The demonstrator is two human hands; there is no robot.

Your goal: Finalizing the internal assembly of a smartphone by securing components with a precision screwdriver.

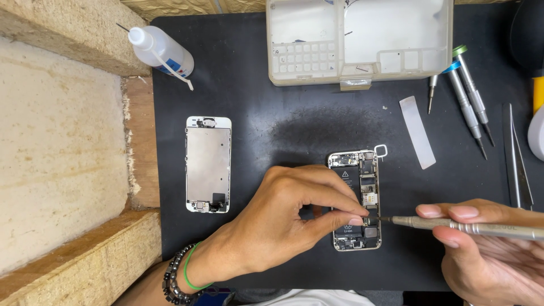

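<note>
The right hand (490, 249) is closed around a slim silver screwdriver (470, 227), gripped between thumb and fingers, with the tip set against the lower right part of the opened phone body (356, 199). The left hand (283, 218) rests over the phone body's left half, fingertips pinched together just beside the screwdriver tip; whether they hold a part cannot be determined. The phone body lies on a black mat (272, 113). Left of the phone body lies the detached screen assembly (208, 164). Above it sits a clear parts tray (360, 39).
</note>
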